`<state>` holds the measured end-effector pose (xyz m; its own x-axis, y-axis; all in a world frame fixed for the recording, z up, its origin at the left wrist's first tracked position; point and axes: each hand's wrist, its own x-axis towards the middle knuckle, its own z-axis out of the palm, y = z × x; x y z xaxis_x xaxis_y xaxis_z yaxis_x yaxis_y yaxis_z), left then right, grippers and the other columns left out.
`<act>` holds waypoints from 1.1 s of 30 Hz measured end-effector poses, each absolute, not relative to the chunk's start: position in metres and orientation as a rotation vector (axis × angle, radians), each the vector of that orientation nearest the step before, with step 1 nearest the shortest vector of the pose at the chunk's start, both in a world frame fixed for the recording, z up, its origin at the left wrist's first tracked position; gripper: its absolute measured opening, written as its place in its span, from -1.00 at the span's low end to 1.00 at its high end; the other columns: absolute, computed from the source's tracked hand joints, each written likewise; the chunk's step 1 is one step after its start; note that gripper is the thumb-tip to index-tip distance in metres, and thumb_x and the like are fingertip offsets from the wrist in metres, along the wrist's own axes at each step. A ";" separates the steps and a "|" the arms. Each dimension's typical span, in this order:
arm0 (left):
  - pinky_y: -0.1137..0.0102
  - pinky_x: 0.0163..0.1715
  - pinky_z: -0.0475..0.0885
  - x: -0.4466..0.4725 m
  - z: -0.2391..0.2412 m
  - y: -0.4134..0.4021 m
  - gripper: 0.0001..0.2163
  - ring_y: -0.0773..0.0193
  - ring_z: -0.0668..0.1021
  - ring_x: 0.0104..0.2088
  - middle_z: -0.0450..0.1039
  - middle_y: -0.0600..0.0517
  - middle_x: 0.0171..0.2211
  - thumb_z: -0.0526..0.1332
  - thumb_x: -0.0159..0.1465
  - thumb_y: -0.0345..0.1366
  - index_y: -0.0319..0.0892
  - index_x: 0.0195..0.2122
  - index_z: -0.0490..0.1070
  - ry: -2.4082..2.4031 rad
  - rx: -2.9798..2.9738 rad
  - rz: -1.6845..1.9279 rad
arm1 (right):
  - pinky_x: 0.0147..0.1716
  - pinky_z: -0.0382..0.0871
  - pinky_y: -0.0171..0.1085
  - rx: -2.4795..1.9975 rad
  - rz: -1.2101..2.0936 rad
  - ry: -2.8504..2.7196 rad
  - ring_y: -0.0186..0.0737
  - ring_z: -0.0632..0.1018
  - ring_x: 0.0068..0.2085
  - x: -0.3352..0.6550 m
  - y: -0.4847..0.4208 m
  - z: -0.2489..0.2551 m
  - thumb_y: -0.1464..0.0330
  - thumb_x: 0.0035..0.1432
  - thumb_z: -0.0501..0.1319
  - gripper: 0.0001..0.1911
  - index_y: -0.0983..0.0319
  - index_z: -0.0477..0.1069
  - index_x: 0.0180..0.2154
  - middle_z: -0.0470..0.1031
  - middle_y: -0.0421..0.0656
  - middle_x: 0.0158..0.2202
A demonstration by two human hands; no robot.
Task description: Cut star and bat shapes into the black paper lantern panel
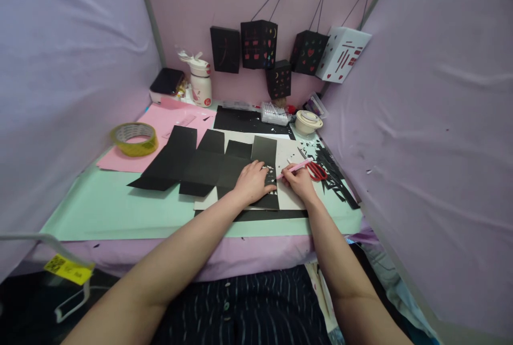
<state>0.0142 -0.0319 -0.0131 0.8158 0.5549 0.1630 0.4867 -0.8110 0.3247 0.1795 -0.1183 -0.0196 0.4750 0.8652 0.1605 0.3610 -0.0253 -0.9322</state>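
Observation:
A sheet of black card (201, 166), cut with flaps and creased into panels, lies across a pale board (290, 199). My left hand (253, 180) rests on its right end with fingers spread, pressing it flat. Beside the fingertips, small cut-out shapes (271, 174) let the pale board show through. My right hand (297, 182) is closed around a slim pink pen-style craft knife (301, 165), its tip at the card's right edge. The blade is too small to make out. Red-handled scissors (316, 171) lie just right of this hand.
Black paper scraps (334, 174) litter the right side. Yellow tape (136, 139) sits on pink paper (168, 115) at left. A white bottle (200, 82), a clear case (274, 113) and a round tub (308, 122) stand behind. Decorated paper lanterns (259, 44) hang on the wall.

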 end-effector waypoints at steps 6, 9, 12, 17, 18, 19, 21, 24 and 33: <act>0.12 0.26 0.14 0.014 -0.013 -0.032 -0.43 -0.10 0.23 0.29 0.25 -0.20 0.25 0.26 0.23 0.00 -0.29 0.15 0.35 0.796 2.723 0.366 | -0.58 0.20 -0.34 -1.586 0.571 -1.061 -0.34 0.35 -0.61 0.181 -0.118 -0.020 0.26 0.07 0.22 -0.81 0.22 0.39 -0.50 0.38 -0.25 -0.64; 0.12 0.26 0.14 0.014 -0.014 -0.032 -0.44 -0.09 0.23 0.29 0.25 -0.20 0.25 0.26 0.23 0.00 -0.27 0.15 0.35 0.803 2.723 0.364 | -0.58 0.20 -0.34 -1.583 0.579 -1.075 -0.34 0.35 -0.61 0.181 -0.117 -0.021 0.26 0.08 0.22 -0.81 0.23 0.39 -0.50 0.38 -0.25 -0.65; 0.12 0.25 0.15 0.014 -0.014 -0.032 -0.44 -0.10 0.24 0.29 0.25 -0.21 0.25 0.26 0.23 0.00 -0.27 0.14 0.36 0.804 2.727 0.366 | -0.57 0.20 -0.34 -1.582 0.581 -1.084 -0.34 0.35 -0.60 0.181 -0.116 -0.022 0.27 0.09 0.21 -0.81 0.23 0.40 -0.49 0.37 -0.26 -0.65; 0.11 0.25 0.16 0.015 -0.015 -0.031 -0.44 -0.10 0.24 0.28 0.26 -0.21 0.24 0.26 0.23 0.00 -0.27 0.14 0.36 0.800 2.733 0.378 | -0.56 0.21 -0.34 -1.588 0.589 -1.089 -0.33 0.36 -0.60 0.181 -0.116 -0.021 0.24 0.09 0.22 -0.79 0.23 0.40 -0.49 0.39 -0.25 -0.64; 0.11 0.25 0.16 0.015 -0.015 -0.031 -0.44 -0.10 0.24 0.28 0.26 -0.21 0.24 0.26 0.23 0.00 -0.27 0.14 0.36 0.801 2.733 0.378 | -0.56 0.22 -0.34 -1.594 0.588 -1.090 -0.33 0.36 -0.60 0.181 -0.116 -0.021 0.23 0.10 0.22 -0.78 0.23 0.40 -0.49 0.39 -0.24 -0.63; 0.11 0.25 0.16 0.015 -0.015 -0.031 -0.44 -0.10 0.25 0.28 0.26 -0.21 0.24 0.26 0.23 0.00 -0.27 0.14 0.36 0.801 2.733 0.380 | -0.57 0.22 -0.34 -1.602 0.586 -1.091 -0.33 0.37 -0.60 0.180 -0.116 -0.020 0.23 0.10 0.22 -0.77 0.23 0.40 -0.49 0.39 -0.24 -0.63; 0.11 0.25 0.16 0.015 -0.015 -0.031 -0.43 -0.11 0.25 0.27 0.27 -0.21 0.24 0.27 0.22 0.00 -0.29 0.14 0.36 0.799 2.734 0.385 | -0.57 0.22 -0.34 -1.618 0.579 -1.096 -0.33 0.37 -0.59 0.180 -0.117 -0.019 0.22 0.10 0.22 -0.76 0.23 0.39 -0.50 0.38 -0.24 -0.64; 0.12 0.25 0.15 0.015 -0.015 -0.032 -0.43 -0.11 0.25 0.28 0.27 -0.21 0.24 0.27 0.22 0.00 -0.29 0.14 0.36 0.798 2.732 0.380 | -0.56 0.23 -0.34 -1.630 0.558 -1.106 -0.33 0.37 -0.60 0.179 -0.117 -0.018 0.23 0.11 0.21 -0.75 0.23 0.38 -0.52 0.38 -0.24 -0.65; 0.12 0.26 0.15 0.015 -0.014 -0.033 -0.43 -0.10 0.23 0.29 0.26 -0.20 0.25 0.27 0.23 0.00 -0.28 0.15 0.35 0.813 2.717 0.373 | -0.57 0.21 -0.33 -1.651 0.529 -1.097 -0.33 0.36 -0.62 0.177 -0.116 -0.017 0.20 0.11 0.21 -0.71 0.23 0.37 -0.56 0.36 -0.25 -0.68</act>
